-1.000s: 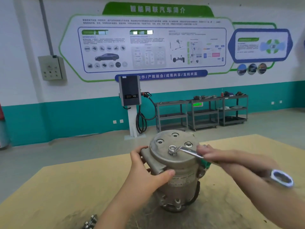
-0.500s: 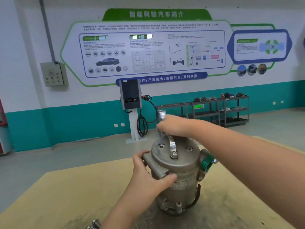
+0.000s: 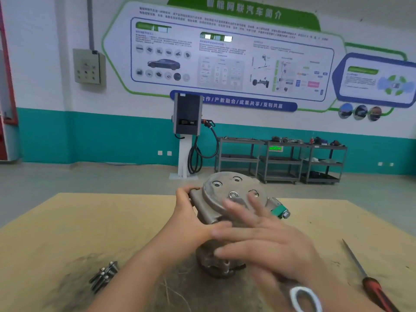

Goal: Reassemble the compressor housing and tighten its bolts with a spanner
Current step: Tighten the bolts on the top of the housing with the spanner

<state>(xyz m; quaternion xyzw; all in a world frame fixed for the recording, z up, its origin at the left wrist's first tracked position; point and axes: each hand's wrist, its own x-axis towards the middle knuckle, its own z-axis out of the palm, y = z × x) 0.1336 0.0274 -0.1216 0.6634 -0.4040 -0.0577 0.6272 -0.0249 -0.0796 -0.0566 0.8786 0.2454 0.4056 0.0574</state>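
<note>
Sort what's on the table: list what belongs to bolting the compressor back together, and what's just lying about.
Belongs to the job:
compressor, gripped by the left hand
spanner, under the right hand, whose fingers are spread; grip unclear
centre bolt
loose bolts, on the table

Lying about:
screwdriver, at the table's right

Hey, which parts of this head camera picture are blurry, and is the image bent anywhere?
Head view: the right hand and the spanner are smeared by motion blur; the left hand, the compressor and the loose bolts look sharper; wide-angle distortion bends the wall poster and tilts the floor line.
</note>
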